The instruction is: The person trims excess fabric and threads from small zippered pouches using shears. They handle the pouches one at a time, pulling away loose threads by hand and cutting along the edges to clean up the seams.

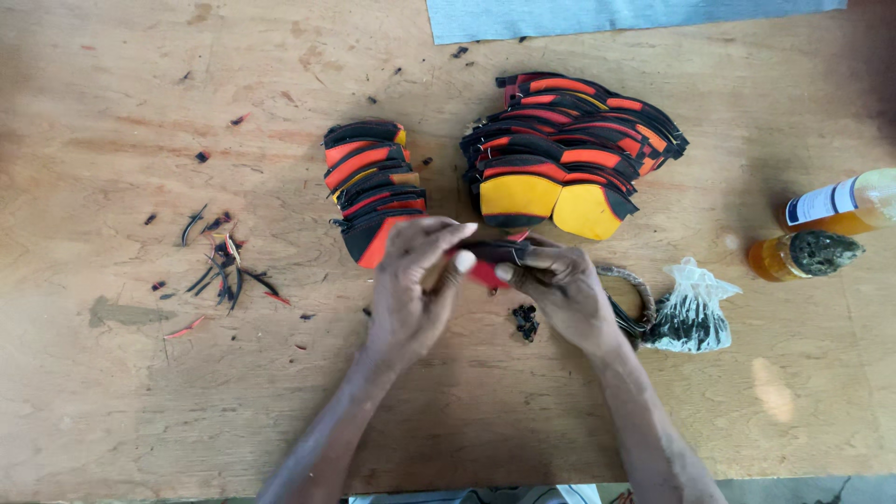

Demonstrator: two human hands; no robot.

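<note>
Both my hands meet over the middle of the wooden table [140, 392], pinching one small red and black cut piece [487, 262] between them. My left hand [411, 280] grips its left end with fingers curled. My right hand [555, 285] holds the right end with thumb and fingers. Just beyond my left hand lies a small stack of black, red and orange cut pieces [371, 187]. A larger fanned pile of the same pieces [565, 149], two showing yellow undersides, lies beyond my right hand.
Thin trimmed scraps [222, 266] are scattered at the left. A clump of small black bits [525, 320] lies below my hands. At the right sit a clear plastic bag of dark bits [691, 308], a coiled cord [635, 294], and two bottles of orange liquid [840, 205]. Grey fabric [607, 14] lies at the far edge.
</note>
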